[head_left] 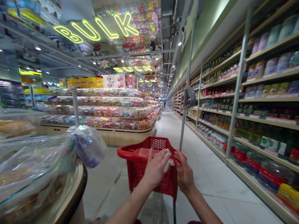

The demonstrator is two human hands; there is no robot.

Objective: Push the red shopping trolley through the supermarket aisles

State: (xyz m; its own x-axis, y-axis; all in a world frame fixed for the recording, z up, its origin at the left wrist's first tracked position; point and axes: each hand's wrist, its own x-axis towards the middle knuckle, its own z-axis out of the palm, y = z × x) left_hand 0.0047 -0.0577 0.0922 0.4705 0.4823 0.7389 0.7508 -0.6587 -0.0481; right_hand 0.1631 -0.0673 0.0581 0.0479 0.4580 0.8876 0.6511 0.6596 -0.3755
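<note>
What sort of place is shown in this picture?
Most likely a supermarket: a neon BULK sign glows overhead, long shelves on the right hold bottles and jars, and a red shopping basket stands in front.

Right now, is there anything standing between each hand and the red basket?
For the left hand, yes: a crumpled white cloth or tissue shows under its fingers, at the right part of the red basket. For the right hand, beside the rim's right end, nothing visible stands between.
</note>
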